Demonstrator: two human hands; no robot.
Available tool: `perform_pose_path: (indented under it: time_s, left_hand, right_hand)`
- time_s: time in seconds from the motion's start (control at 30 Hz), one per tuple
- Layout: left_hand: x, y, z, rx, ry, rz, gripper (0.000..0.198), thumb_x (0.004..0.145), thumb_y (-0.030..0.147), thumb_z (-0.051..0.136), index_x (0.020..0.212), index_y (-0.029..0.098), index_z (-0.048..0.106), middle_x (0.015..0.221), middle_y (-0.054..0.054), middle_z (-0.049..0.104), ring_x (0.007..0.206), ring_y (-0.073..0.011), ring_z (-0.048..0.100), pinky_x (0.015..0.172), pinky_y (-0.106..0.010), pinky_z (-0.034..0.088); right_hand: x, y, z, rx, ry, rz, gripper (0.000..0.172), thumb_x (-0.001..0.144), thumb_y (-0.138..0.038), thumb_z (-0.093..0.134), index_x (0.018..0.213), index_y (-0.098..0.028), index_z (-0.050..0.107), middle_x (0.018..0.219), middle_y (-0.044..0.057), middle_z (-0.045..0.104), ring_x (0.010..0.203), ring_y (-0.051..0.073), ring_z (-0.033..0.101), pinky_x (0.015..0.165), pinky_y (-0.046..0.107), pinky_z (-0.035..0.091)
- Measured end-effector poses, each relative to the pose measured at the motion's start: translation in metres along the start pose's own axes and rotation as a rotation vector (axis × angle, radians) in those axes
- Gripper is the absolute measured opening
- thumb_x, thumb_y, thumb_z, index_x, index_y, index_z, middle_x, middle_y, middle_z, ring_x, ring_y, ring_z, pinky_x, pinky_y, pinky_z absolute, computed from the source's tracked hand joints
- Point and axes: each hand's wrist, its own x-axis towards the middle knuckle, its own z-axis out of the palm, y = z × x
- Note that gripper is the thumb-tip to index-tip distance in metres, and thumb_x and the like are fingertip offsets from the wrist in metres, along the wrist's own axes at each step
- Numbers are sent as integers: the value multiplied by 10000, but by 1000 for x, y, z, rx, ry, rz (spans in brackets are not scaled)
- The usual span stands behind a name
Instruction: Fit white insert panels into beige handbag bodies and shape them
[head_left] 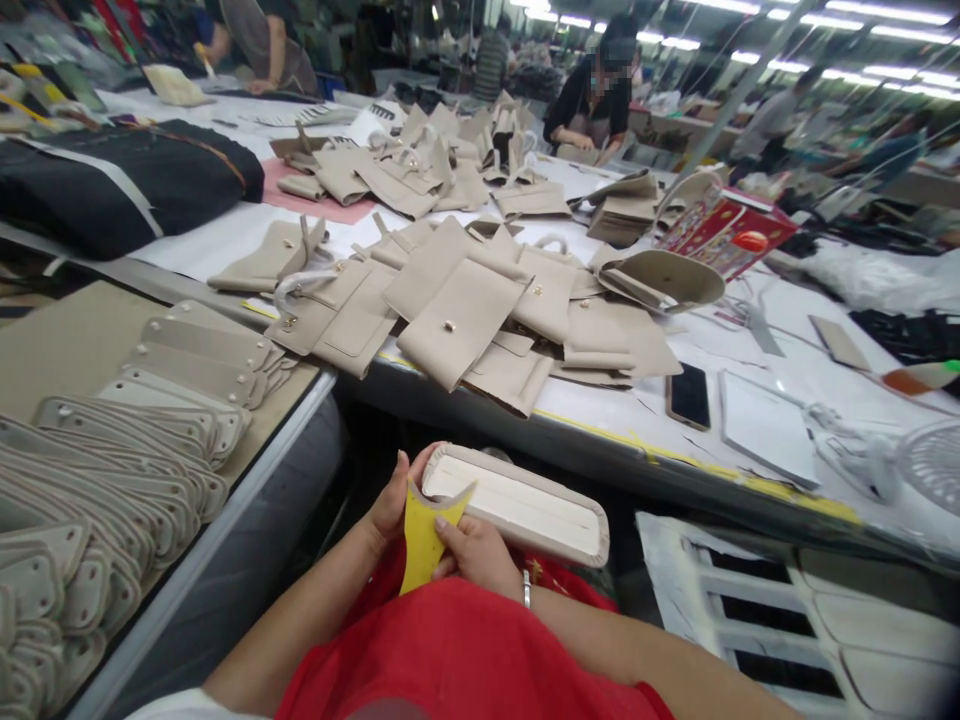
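Gripping a beige panel [517,508] with folded-over edges, the left hand [397,495] had its grip pressed round the panel's near end, while the right hand [476,555] pinched a yellow scraper [424,540] against that same end, as the head camera showed. The panel sat over the person's red top [450,640], just below the edge of the worktop [622,420], tilted toward the body. A firm hold near the end, with the scraper kept flat against the fold, looked like the steadiest way to work that edge. Beyond the hands, beige purses [457,330] lay heaped on the worktop, a phone [688,396] lay beside them, and rows of beige tabs [180,370] filled a board on the left.
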Motion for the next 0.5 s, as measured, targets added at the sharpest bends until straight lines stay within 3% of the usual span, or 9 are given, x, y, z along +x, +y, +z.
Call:
perform_pose_path:
  time_s: [0.2, 0.5]
  left_hand:
    - [11, 2, 6, 207, 122, 9, 544, 815, 604, 407, 1166, 201, 509, 1190, -72, 575, 1120, -236, 507, 973, -336, 364]
    - [19, -2, 17, 732, 311, 95, 440, 843, 559, 373, 1062, 215, 538, 1038, -37, 621, 953, -207, 556, 829, -281, 416]
  right_hand:
    - [5, -3, -9, 54, -29, -44, 673, 506, -702, 629, 799, -97, 587, 682, 93, 663, 504, 155, 599, 423, 221, 391]
    - [18, 20, -23, 145, -10, -100, 522, 659, -616, 586, 842, -129, 625, 694, 98, 657, 647, 246, 646, 564, 346, 510]
